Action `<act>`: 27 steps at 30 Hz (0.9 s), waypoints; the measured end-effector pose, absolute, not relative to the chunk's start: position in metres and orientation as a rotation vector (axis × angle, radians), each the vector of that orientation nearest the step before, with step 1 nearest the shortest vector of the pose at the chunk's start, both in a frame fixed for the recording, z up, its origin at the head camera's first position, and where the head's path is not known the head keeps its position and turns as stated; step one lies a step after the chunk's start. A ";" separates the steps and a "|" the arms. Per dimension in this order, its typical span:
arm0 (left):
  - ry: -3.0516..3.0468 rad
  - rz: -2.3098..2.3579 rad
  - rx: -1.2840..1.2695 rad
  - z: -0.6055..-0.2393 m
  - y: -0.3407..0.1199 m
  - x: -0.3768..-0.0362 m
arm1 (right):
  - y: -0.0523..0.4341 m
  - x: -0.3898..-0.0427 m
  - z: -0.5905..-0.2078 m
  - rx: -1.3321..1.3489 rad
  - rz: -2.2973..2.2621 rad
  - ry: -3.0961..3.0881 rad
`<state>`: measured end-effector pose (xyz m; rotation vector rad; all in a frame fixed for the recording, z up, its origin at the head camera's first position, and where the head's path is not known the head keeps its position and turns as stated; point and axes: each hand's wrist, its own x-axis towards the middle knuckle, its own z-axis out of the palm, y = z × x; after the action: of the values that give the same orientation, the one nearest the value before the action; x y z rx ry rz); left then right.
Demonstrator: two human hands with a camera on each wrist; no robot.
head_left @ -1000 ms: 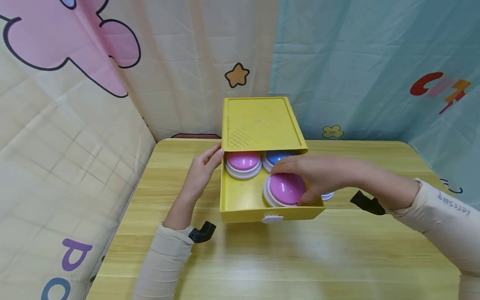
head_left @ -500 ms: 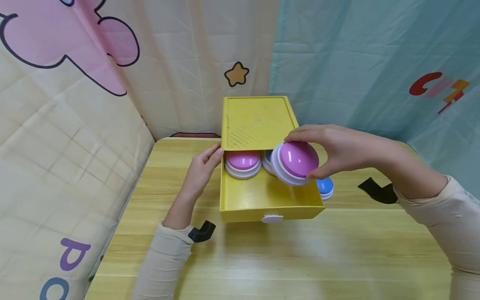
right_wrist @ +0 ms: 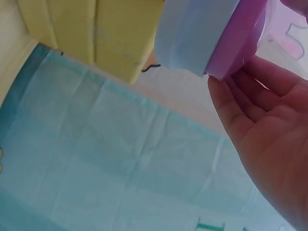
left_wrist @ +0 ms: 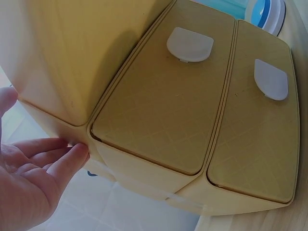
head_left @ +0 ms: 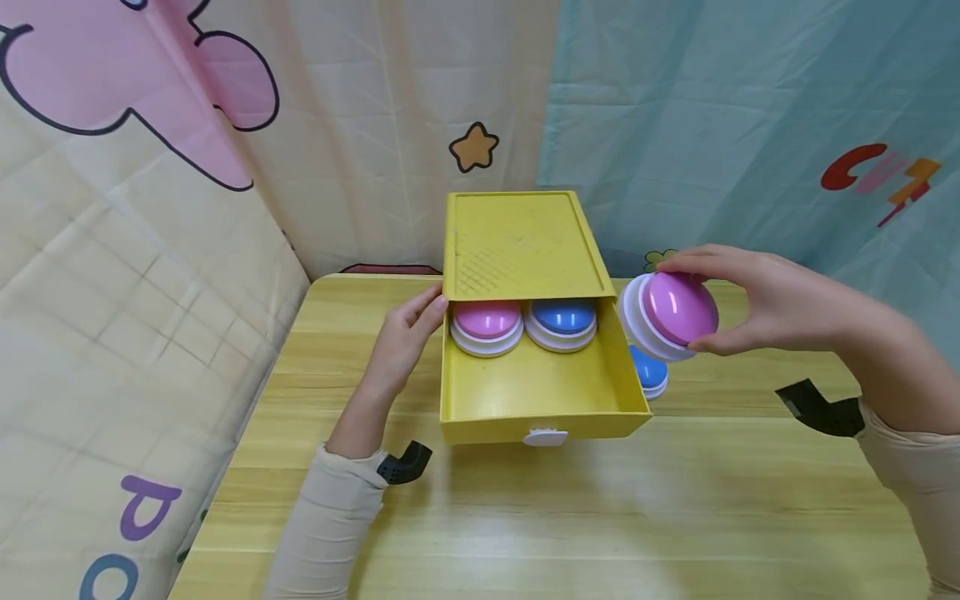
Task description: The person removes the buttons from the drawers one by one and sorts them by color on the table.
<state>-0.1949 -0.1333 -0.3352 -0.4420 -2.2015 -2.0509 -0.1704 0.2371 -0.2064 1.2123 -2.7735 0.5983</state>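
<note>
My right hand (head_left: 772, 292) pinches a pink dome buzzer button (head_left: 681, 308) with a white base, thumb and fingers at opposite sides of its rim. The button is tilted in the air, right of the yellow drawer cabinet (head_left: 521, 242). In the right wrist view, fingertips touch the pink dome (right_wrist: 238, 45). My left hand (head_left: 401, 342) rests against the cabinet's left side at the front edge, fingers fairly straight. Inside the pulled-out top drawer (head_left: 540, 387), another pink button (head_left: 487, 327) and a blue button (head_left: 562, 323) sit side by side at the back.
Another blue button (head_left: 649, 372) stands on the wooden table (head_left: 600, 517), right of the drawer and partly hidden by it. Two closed lower drawers with white handles (left_wrist: 190, 44) show in the left wrist view. Printed curtains (head_left: 720, 125) hang behind the table.
My right hand has lifted the pink button out of the drawer and carried it right, past the drawer's side. The blue button at the back is uncovered. My left hand stays put.
</note>
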 end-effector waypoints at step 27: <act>-2.162 -2.060 -0.476 -0.337 -0.132 -0.195 | 0.280 -0.155 -0.394 0.830 0.954 -3.121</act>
<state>-0.1946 -0.1318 -0.3368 -0.4761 -2.1621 -2.0595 -0.1549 0.2804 -0.3936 0.8300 -3.1212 0.9542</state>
